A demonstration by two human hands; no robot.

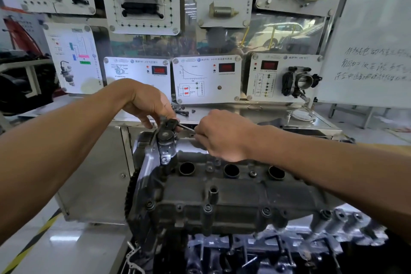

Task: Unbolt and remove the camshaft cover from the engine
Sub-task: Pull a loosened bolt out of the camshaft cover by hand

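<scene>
We find the cover (pixel 222 202) seated on top of the engine (pixel 244 251), in front of the bench (pixel 255 113). Its long axis runs left to right across the view, with the right end dropping slightly toward us. Its top face points up.

The cover is a dark, matte cast-metal part with a rough, grimy surface and rounded ridges along its length. We count three round wells (pixel 231 170) in a row along its top. A row of bolts (pixel 207 207) with washers lines its near edge. At its left end stands a bright, smooth metal cylinder (pixel 165 147), and below it we see a toothed gear (pixel 128 196) edge-on.

The left hand (pixel 149 102) reaches to the far left corner of the cover, with its fingers curled down round the black head of a tool (pixel 185 127). The right hand (pixel 222 135) is closed in a fist round the tool's thin, shiny metal shaft, just above the cover's far edge. We cannot tell which fastener the tool engages.

Loose bolts (pixel 183 112) lie on the steel bench behind the hands. White panels (pixel 206 78) stand upright at its back.
</scene>
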